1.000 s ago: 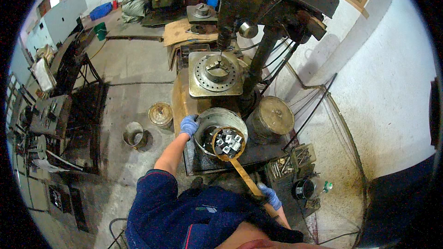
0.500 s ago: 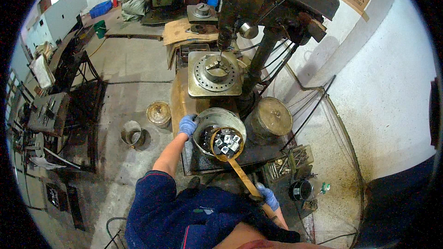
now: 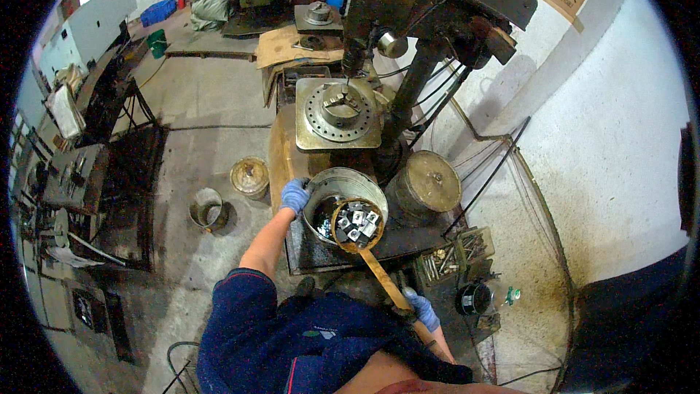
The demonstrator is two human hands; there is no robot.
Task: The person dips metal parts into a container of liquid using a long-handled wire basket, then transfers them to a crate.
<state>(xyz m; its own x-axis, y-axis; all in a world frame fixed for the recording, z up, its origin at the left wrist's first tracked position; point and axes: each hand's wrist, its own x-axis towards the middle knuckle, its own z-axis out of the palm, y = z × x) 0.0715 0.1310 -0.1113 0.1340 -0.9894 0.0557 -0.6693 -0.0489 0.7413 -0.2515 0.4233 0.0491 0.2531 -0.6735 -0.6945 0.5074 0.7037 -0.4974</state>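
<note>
Small square metal parts [image 3: 357,220], silver-grey and lying in a heap, were in the round wire-mesh scoop with the long wooden handle [image 3: 356,223], and you held this scoop just over the open mouth of the grey metal bucket [image 3: 344,197] on the dark bench in front of the drill press. Your right hand [image 3: 423,311], in a blue glove, was closed around the far end of the handle, near your body. Your left hand [image 3: 294,195], also in a blue glove, gripped the left rim of the bucket with the fingers [image 3: 301,188] curled over the edge. So the parts were well apart from the fingers of both hands: only the scoop carried them. I judge that you were at the step of lifting or draining the parts above the bucket. The next move would need a level scoop and a firm bucket, because a tilt could drop the parts. A second round metal drum with a lid [image 3: 424,183] stood just beside the bucket on your right.
</note>
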